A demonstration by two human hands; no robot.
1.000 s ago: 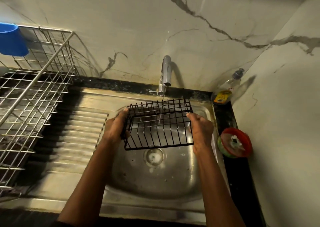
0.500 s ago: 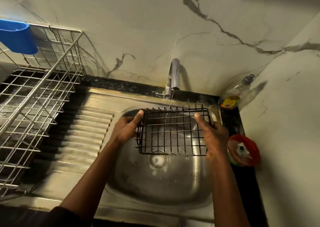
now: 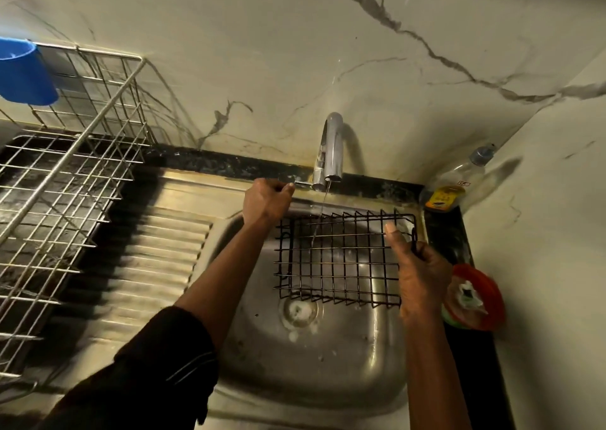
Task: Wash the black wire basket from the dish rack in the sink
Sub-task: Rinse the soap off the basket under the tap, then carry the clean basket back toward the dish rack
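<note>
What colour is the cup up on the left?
The cup is blue; the head view shows it best.

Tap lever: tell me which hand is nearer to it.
Left. The left hand pinches the end of the tap lever; the right hand grips the black wire basket by its right edge, lower and rightward, over the sink.

A black sleeve (image 3: 154,374) covers the left arm (image 3: 223,265) well back from the fingers (image 3: 278,189), bunched near the elbow, with thin pale stitch lines. The right forearm (image 3: 426,364) is bare behind its fingers.
</note>
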